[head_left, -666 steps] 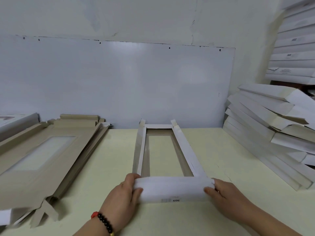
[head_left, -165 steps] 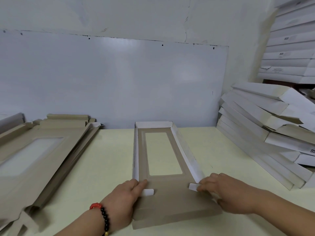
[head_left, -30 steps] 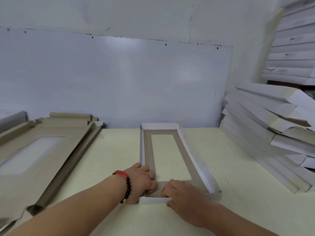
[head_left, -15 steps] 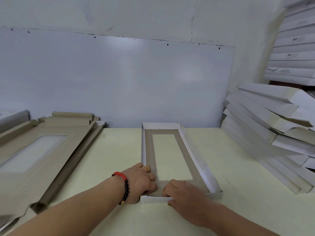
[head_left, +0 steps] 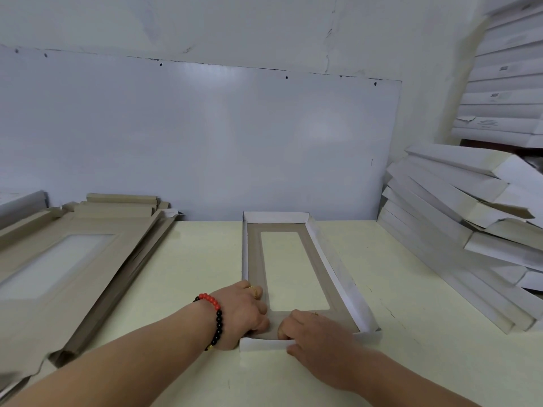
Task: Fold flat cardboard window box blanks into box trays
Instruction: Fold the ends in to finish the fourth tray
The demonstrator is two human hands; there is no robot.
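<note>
While fingers curl inside, both hands (head_left: 317, 333) press the tray (head_left: 338, 265).

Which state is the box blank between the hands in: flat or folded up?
Folded up. The box tray has white walls raised on all four sides; the left hand and right hand press at its near end wall.

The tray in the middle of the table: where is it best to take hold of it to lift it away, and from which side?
Probably by the two long walls of the tray, near mid-length, one hand from each side. The walls stand up and give an edge to pinch; the floor has a large window, so it offers little to grip. The left hand and right hand now press inside the near end.
</note>
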